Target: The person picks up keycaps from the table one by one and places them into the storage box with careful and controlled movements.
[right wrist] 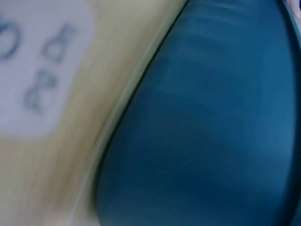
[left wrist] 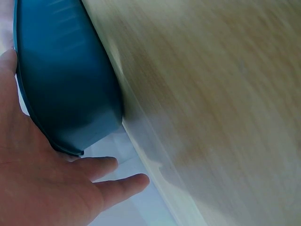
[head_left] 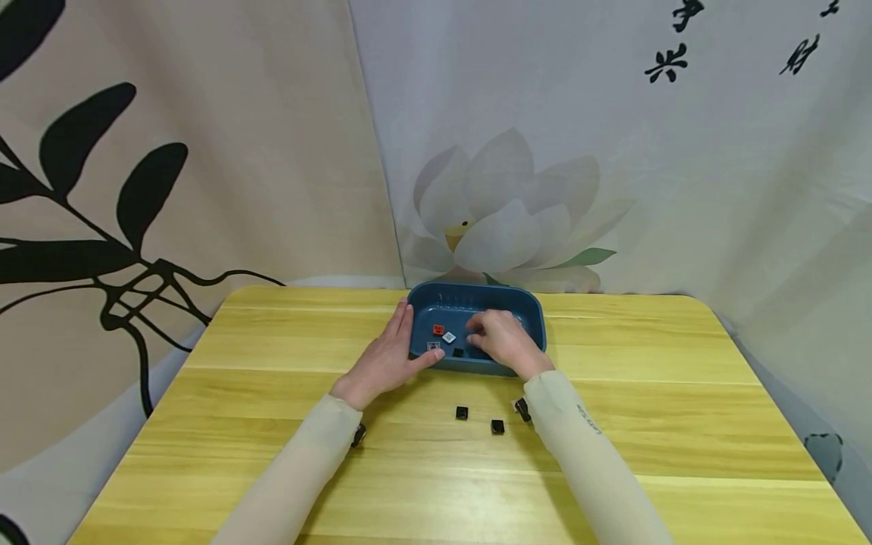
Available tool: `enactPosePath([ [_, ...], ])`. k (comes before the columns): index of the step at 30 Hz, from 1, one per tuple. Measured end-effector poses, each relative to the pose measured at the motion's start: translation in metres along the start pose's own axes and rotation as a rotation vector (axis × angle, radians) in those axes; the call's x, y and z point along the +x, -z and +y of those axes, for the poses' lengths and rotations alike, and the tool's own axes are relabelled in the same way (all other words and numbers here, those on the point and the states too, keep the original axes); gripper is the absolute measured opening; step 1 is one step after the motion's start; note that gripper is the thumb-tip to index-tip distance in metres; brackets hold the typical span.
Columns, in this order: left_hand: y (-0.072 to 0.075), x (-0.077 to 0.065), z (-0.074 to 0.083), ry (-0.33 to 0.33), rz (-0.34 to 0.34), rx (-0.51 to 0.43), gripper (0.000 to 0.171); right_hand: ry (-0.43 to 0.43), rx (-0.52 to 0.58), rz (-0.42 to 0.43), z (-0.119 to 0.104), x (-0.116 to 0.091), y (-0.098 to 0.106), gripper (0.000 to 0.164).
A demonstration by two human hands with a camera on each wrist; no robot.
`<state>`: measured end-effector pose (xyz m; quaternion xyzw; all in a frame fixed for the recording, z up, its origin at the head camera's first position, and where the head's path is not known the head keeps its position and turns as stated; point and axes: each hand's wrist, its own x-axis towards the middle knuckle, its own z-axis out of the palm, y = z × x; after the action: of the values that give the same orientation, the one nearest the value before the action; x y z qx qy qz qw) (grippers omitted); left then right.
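A blue rectangular tray (head_left: pixel 477 366) sits at the table's back edge with several small square pieces inside: a red one (head_left: pixel 438 330), a white one (head_left: pixel 449 337), a clear-looking one (head_left: pixel 433 346) and a black one (head_left: pixel 459 353). My left hand (head_left: pixel 386 358) lies along the tray's left end, thumb over the front rim. In the left wrist view its fingers are straight and spread beside the tray corner. My right hand (head_left: pixel 506 342) reaches over the front rim into the tray's right half, fingers bent downward; I cannot tell whether they pinch a piece.
Two small black square pieces, one (head_left: pixel 462 413) nearer the tray and another (head_left: pixel 497 428), lie on the wooden table (head_left: pixel 409 484) between the forearms. A white label (right wrist: pixel 75 28) handwritten "Pg Dn" shows in the right wrist view. A printed curtain (head_left: pixel 272 151) hangs behind.
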<state>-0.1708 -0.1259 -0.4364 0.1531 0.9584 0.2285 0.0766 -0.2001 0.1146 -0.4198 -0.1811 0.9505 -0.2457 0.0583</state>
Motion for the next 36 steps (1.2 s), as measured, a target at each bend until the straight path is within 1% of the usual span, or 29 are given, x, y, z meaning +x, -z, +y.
enactPosePath([
  [9,0.000,-0.001,0.001,0.005,0.001,-0.008,0.116,-0.007,-0.028,0.120,-0.001,-0.013,0.011,0.025],
  [18,0.001,-0.001,0.001,0.007,-0.003,-0.019,0.117,0.058,-0.073,0.239,0.000,-0.039,0.027,0.026],
  [26,0.000,0.001,0.003,0.002,0.002,-0.014,0.116,0.118,-0.117,0.296,0.002,-0.065,0.030,0.023],
  [36,0.000,0.000,0.003,-0.003,0.003,-0.010,0.115,0.181,-0.131,0.336,0.002,-0.093,0.028,0.020],
])
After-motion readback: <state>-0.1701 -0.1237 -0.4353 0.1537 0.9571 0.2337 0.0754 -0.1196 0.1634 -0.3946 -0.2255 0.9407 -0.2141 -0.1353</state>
